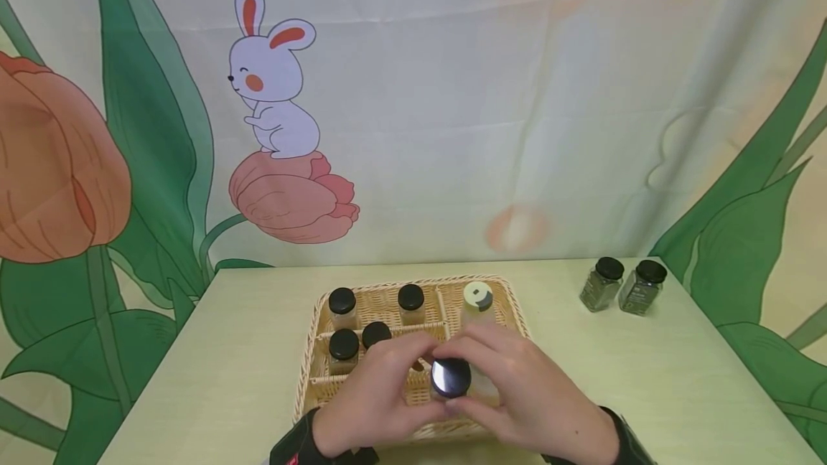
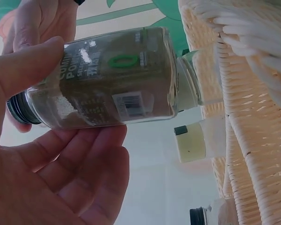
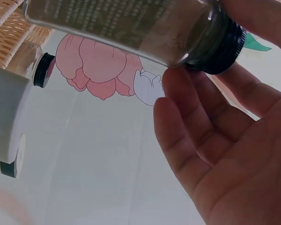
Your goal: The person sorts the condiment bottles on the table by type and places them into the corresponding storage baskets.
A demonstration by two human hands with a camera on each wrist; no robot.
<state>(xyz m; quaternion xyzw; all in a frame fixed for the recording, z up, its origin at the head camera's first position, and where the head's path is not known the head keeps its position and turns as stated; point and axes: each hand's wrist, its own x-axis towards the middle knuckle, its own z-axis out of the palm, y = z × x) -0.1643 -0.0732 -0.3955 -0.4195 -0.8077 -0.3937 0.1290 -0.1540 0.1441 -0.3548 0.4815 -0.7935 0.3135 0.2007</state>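
A glass spice jar (image 2: pixel 103 79) filled with brown powder is held between both hands above the basket's front right part. In the left wrist view its label shows green marks and a barcode, and its base points toward the basket. My left hand (image 1: pixel 381 390) pinches the glass body, thumb on one side and fingers on the other. At the jar's top, my right hand (image 1: pixel 526 386) holds the black lid (image 1: pixel 450 377) between thumb and fingers. The right wrist view shows the lid (image 3: pixel 222 49) seated on the jar, fingertips against it.
Below the hands is a divided wicker basket (image 1: pixel 515 307) with several black-lidded jars (image 1: pixel 342 300) on its left side. A bottle with a pale top (image 1: pixel 478 296) stands in its right compartment. Two jars of green herbs (image 1: pixel 601 284) stand at the table's back right, before a printed curtain (image 1: pixel 420 106).
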